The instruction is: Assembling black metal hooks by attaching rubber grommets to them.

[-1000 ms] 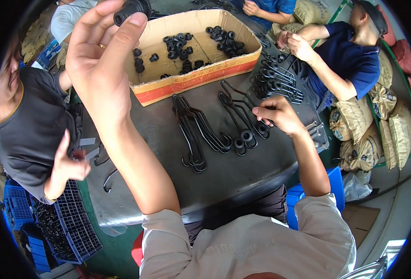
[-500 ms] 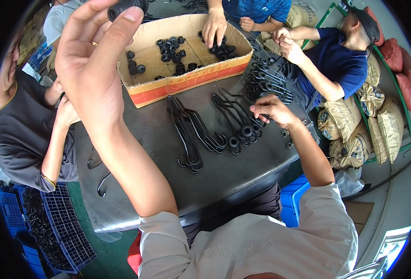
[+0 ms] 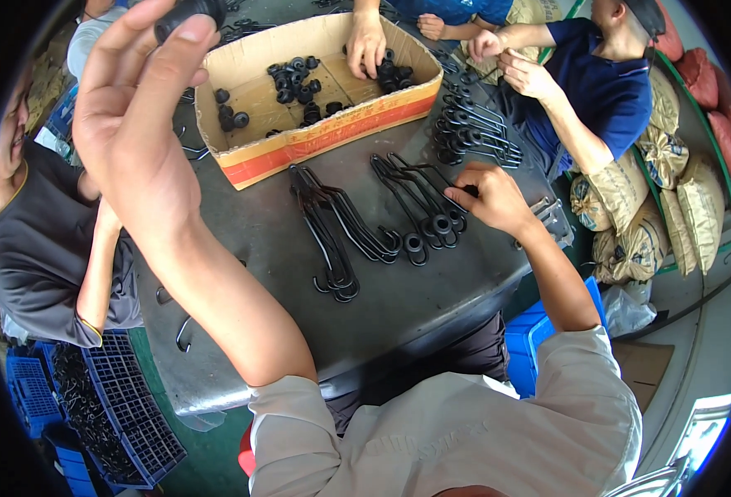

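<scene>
My left hand [image 3: 146,124] is raised at the upper left, thumb and fingers closed around a black ribbed rubber bushing [image 3: 190,18]. My right hand [image 3: 494,199] is low over the table, its fingertips pinched on the end of a bent black metal rod [image 3: 423,168]; a dark piece shows between thumb and finger, partly hidden. Beside that hand lies a row of similar rods with black bushings [image 3: 441,224] on their near ends. Left of these is a bundle of bent black hooks [image 3: 326,236] without visible bushings.
Beyond is an open cardboard box [image 3: 324,137] with loose black bushings, a co-worker's hand [image 3: 367,45] inside. More rods with bushings [image 3: 473,132] lie far right, before another person. Someone sits at left. A blue crate [image 3: 129,406] stands beside the table [image 3: 241,364].
My left hand with the bushing has shifted left and slightly up. My right hand has moved a little right and turned. The co-worker's hand remains in the box.
</scene>
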A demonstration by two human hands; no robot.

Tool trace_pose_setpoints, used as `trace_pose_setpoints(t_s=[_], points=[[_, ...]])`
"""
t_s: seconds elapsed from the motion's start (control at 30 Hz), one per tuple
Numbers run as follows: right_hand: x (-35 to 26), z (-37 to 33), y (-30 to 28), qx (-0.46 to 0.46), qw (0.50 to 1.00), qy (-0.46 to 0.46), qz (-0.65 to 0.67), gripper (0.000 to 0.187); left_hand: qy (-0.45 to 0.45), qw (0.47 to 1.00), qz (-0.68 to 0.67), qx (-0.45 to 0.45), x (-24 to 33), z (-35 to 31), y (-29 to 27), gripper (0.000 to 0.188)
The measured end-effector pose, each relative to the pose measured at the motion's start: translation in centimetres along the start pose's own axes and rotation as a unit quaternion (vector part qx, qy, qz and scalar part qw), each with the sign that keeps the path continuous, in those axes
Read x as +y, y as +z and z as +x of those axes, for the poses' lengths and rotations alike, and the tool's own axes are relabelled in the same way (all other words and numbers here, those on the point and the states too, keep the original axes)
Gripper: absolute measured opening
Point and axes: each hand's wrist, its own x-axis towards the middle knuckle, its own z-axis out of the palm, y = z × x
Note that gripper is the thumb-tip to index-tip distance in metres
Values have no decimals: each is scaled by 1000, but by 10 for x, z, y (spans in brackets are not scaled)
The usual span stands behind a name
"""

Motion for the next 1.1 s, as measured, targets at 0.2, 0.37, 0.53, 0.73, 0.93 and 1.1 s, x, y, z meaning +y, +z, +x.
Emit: trace_pose_setpoints(t_s=[0.2, 0.37, 0.53, 0.73, 0.93, 1.1], points=[[5, -9, 2, 21, 997, -58, -38, 22, -3, 1000, -1, -1, -3, -1, -2, 32], [17, -26, 9, 55, 994, -91, -24, 18, -1, 1000, -5, -8, -4, -1, 1, 29], [18, -37, 11, 46, 998, -35, 2, 23, 15, 1000, 0, -9, -3, 0, -1, 30], [9, -19, 3, 166, 981, -96, -10, 19, -27, 1000, -6, -2, 4, -4, 11, 34], [-60, 62, -41, 124, 969, -130, 169, 16, -42, 996, -62, 44, 12, -7, 24, 41], [-100, 174, -32, 29, 978, -153, 139, 20, -15, 997, -37, 69, 11, -8, 13, 42]])
